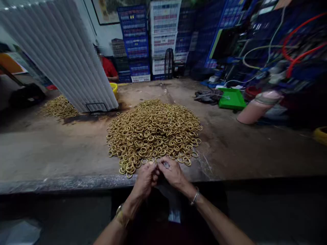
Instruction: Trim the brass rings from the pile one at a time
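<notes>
A wide heap of brass-coloured metal rings (153, 129) lies on the worktable in front of me. At its near edge my left hand (145, 178) and my right hand (173, 172) meet, fingertips pinched together over the table's front edge. What they pinch is too small and hidden to name. A bit of something pale and bluish (166, 165) shows by the right hand's fingers. Loose rings lie just beyond both hands. Below them, a shiny clear strip (174, 216) shows against the dark lap area.
A tall ribbed white panel (68, 58) stands on the worktable (224, 149), with a second ring pile (60, 107) beside it. A green tray (231, 98) and pink cylinder (258, 107) are at right. Stacked crates (165, 44) and a person in red (109, 69) are behind.
</notes>
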Tool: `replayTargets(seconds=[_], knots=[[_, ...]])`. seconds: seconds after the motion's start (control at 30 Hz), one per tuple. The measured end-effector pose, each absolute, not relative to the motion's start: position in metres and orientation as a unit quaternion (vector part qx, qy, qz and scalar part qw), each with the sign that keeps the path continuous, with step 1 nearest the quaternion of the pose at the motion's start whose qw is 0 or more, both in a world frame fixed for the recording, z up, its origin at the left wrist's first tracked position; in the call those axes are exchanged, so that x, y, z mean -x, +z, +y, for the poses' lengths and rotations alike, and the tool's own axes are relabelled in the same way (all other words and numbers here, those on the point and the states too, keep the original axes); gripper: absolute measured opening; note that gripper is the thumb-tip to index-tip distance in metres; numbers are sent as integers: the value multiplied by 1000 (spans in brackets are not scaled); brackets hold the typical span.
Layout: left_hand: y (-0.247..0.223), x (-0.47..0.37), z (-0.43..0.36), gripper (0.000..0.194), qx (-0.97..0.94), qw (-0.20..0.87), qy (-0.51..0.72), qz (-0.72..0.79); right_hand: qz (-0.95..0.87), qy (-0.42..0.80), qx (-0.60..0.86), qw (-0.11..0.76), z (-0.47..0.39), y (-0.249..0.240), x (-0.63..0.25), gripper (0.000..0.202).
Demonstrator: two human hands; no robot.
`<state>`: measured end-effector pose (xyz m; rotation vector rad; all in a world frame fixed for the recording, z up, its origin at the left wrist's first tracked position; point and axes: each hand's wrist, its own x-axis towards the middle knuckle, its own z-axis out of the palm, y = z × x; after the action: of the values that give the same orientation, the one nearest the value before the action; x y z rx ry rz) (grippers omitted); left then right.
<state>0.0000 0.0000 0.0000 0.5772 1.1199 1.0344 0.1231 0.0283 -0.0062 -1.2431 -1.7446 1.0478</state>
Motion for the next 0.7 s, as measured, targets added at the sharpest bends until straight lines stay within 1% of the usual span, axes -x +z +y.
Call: replayTargets(seconds=[0.2, 0.37, 0.5, 0.7], knots=[[3, -2, -7, 33, -224, 688, 469, 507, -643, 436, 506, 374, 23, -5, -123, 17], [5, -1, -8, 32, -204, 693, 473, 505, -644, 421, 518, 374, 21, -7, -121, 19], [7, -1, -9, 33, -195, 704, 467, 498, -648, 411, 504, 397, 18, -12, -121, 19], [5, -3, -11, 33, -213, 675, 500, 499, -682, 374, 473, 415, 9, -17, -121, 20]])
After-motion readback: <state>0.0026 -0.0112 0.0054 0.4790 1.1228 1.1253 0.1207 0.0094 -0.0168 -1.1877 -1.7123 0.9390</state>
